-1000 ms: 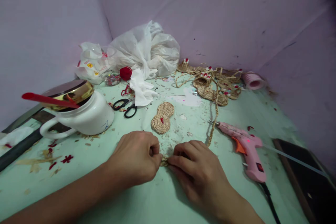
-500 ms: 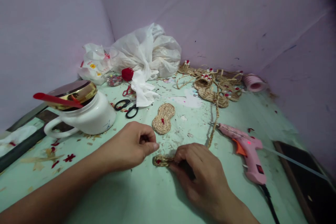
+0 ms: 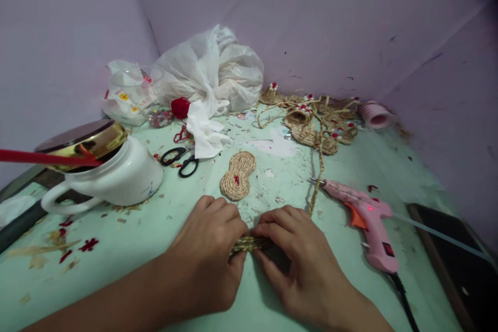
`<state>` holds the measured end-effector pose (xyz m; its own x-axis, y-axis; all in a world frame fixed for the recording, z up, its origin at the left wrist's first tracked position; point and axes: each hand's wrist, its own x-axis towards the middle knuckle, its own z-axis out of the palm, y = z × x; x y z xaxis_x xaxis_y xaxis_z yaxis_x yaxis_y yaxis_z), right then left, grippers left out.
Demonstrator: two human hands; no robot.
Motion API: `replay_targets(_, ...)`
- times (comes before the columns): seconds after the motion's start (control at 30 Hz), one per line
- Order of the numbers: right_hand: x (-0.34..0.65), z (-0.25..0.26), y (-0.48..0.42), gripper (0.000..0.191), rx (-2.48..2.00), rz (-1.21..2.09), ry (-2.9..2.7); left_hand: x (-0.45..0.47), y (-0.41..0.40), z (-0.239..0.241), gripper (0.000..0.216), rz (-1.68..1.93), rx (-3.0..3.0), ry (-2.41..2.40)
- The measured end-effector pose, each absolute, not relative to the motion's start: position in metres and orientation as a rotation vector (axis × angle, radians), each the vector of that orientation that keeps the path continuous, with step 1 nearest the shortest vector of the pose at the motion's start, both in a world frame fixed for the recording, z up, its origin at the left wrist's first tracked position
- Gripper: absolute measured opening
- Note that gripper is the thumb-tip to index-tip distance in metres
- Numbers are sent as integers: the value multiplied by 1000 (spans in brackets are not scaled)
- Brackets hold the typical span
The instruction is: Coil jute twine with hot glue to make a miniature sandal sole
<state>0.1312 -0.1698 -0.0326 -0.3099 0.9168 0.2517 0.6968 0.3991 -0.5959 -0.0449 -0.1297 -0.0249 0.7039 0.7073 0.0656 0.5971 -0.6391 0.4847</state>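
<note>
Between my two hands is a small coil of braided straw rope (image 3: 251,244), low over the green tabletop. My left hand (image 3: 213,249) is closed on its left end, thumb below and fingers over the top. The coil's right end is pinched by my right hand (image 3: 299,259), whose fingers hide part of it. From behind the right hand a length of braided rope (image 3: 319,166) runs back to the pile. Just beyond my hands lies a flat figure-eight sole of coiled straw rope (image 3: 238,175) with a red mark in its lower half.
A pink glue gun (image 3: 365,218) lies at right, its light lit, beside a dark flat object (image 3: 447,254). Black-handled scissors (image 3: 182,161) and a white mug (image 3: 132,176) are at left. Behind are plastic bags (image 3: 218,72) and straw slippers with beads (image 3: 307,124).
My left hand has moved right and down and taken hold of the coil's left end. My right hand stays on the coil. The view has shifted slightly.
</note>
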Motion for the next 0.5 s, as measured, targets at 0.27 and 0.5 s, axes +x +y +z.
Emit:
replay_targets(0.27,131,-34,-169,11,-1427,599,-2052,-37,-129,-31,4,455,2524,966)
replay_targets(0.5,130,-36,-171,10,-1444,532,-2067,-35,-127,-28,3,463,2603,915)
